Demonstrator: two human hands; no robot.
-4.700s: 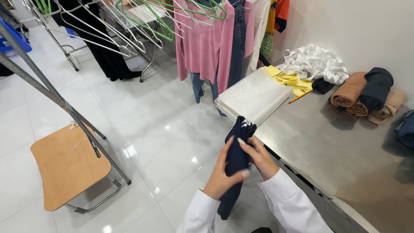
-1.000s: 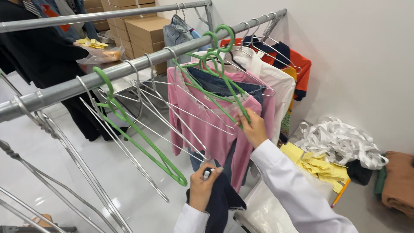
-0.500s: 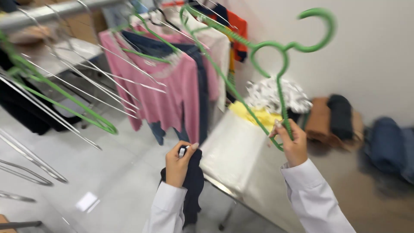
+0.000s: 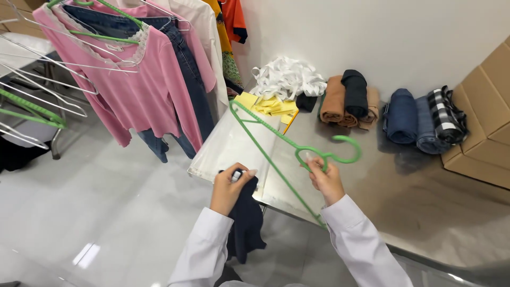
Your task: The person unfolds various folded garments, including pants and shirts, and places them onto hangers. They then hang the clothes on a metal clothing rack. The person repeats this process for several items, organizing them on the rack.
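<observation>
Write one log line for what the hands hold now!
left hand: dark garment | right hand: green hanger | over table

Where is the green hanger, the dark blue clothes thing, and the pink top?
green hanger (image 4: 276, 137), head view, on its long slanted arm.
dark blue garment (image 4: 245, 223), head view, on the cloth hanging below the left hand.
pink top (image 4: 142, 90), head view, on its chest.

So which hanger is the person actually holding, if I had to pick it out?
Start at the steel table by the white wall. Over its near edge, the right hand grips a green hanger just below its hook. Unlike the hangers on the rack, it is bare and off the rail.
</observation>
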